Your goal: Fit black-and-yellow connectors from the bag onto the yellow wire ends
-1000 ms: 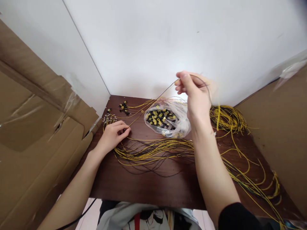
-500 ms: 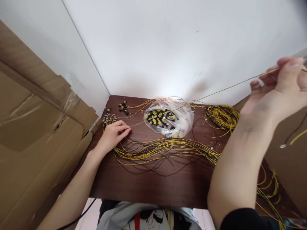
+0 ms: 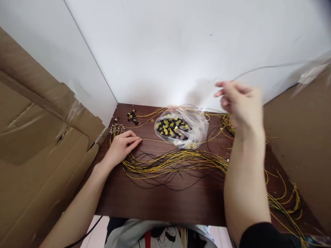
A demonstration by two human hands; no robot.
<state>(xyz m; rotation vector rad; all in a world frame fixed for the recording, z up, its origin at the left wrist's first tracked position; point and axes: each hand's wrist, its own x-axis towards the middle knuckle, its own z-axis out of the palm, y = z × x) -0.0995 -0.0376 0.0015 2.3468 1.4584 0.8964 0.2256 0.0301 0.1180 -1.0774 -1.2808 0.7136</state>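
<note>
My left hand (image 3: 124, 146) rests low at the table's left side, thumb and fingertips pinched on a thin yellow wire (image 3: 165, 141). From the pinch this wire runs slack to the right, past the front of a clear plastic bag (image 3: 198, 127) of small yellow and black parts (image 3: 170, 126). Just below lies a long bundle of yellow and black wires (image 3: 178, 161). My right hand (image 3: 239, 100) is raised before the white wall, smeared by motion, its fingers pointing left. A blurred dark strand (image 3: 269, 67) curves off to the right behind it; whether the fingers hold it is unclear.
Small yellow and black pieces (image 3: 132, 117) with wires attached lie at the back left. A coil of yellow wire (image 3: 227, 124) is partly behind my right arm. Looser wires (image 3: 294, 203) lie at the right. Cardboard (image 3: 38, 148) flanks the brown table (image 3: 155, 203).
My right hand has swung left from the far right edge. The wire stretched taut between my hands has dropped slack onto the bag and table. My left hand keeps its place.
</note>
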